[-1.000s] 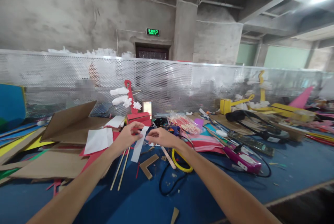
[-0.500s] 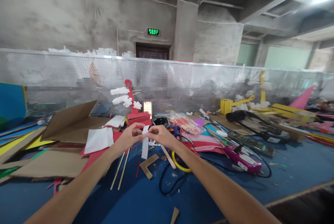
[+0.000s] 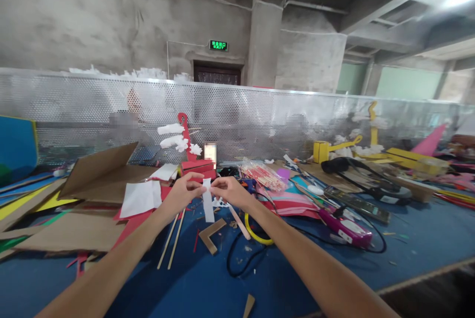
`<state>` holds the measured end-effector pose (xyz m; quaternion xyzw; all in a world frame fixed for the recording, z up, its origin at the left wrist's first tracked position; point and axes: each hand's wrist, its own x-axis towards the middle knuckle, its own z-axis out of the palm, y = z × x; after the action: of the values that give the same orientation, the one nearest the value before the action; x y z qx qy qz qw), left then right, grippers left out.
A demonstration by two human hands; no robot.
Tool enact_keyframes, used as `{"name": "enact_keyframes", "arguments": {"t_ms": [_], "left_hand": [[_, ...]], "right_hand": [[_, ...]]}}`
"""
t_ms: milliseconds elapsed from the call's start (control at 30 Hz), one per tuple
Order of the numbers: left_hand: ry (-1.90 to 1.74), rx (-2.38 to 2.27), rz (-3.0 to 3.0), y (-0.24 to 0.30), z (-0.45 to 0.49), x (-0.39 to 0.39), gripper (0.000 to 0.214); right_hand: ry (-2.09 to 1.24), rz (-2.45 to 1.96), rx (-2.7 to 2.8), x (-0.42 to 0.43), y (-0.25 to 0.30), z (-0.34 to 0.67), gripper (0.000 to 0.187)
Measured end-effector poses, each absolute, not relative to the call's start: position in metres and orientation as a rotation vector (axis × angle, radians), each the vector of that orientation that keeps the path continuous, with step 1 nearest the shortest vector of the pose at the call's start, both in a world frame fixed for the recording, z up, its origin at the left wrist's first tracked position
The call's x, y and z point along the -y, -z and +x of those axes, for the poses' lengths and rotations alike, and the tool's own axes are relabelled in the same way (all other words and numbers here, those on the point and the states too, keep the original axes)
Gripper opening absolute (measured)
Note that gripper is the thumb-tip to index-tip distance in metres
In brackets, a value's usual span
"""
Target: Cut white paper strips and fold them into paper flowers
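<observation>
A narrow strip of white paper (image 3: 209, 207) hangs down between my hands over the blue table. My left hand (image 3: 184, 192) pinches its left edge near the top. From the other side, my right hand (image 3: 232, 191) pinches it at about the same height. Behind my hands stands a red cardboard piece (image 3: 186, 135) with white fluffy paper shapes on it, rising from a red box (image 3: 196, 167). Two thin wooden sticks (image 3: 174, 244) lie below my left hand, and an L-shaped cardboard piece (image 3: 212, 236) lies under the strip.
Cardboard sheets (image 3: 70, 229) and white paper (image 3: 141, 199) lie at the left. To the right are a bag of red-and-white sticks (image 3: 263, 174), a yellow ring (image 3: 256, 234), a magenta device (image 3: 345, 226) and a black cable (image 3: 232, 263). A perforated metal screen (image 3: 245, 115) runs behind.
The strip's lower end has swung slightly right and up, so it now tilts the other way. My fingers have shifted a little on it; the table things stay put.
</observation>
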<state>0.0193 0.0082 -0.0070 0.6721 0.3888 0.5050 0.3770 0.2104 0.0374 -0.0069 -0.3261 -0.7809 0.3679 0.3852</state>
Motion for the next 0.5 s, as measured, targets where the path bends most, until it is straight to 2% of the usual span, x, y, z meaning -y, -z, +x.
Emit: {"name": "enact_keyframes", "arguments": {"t_ms": [500], "left_hand": [[-1.305,-0.969,1.696,0.0098,0.021,-0.0103,0.043]], "right_hand": [[-0.982,-0.819,1.982,-0.0336,0.0047,0.2095,0.017]]}}
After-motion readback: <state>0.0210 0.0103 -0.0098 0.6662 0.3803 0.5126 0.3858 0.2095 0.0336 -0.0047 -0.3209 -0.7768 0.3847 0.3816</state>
